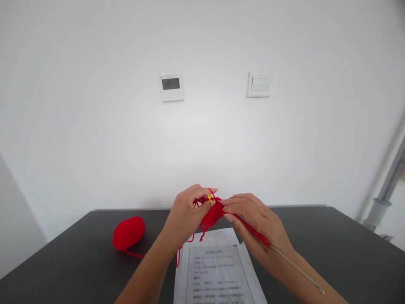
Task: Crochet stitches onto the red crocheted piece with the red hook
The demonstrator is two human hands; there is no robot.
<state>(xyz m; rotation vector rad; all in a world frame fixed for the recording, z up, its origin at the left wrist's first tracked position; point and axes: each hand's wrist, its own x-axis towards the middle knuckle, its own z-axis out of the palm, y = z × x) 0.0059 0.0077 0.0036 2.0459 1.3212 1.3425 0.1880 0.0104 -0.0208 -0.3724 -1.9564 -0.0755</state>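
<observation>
My left hand pinches a small piece of red crochet work between thumb and fingers, above the table. A yellow stitch marker sits at the top edge of that piece, beside my left thumb. Red yarn runs over my left index finger, and loose strands hang below the hand. My right hand is closed around a crochet hook with a red grip. Its tip meets the top right of the red piece, partly hidden by my fingers. The hook's bare metal end slants down along my right forearm.
A ball of red yarn lies on the dark table at the left, its strand leading toward my left arm. Printed sheets of paper lie under my hands. A white wall with a thermostat and a light switch stands behind.
</observation>
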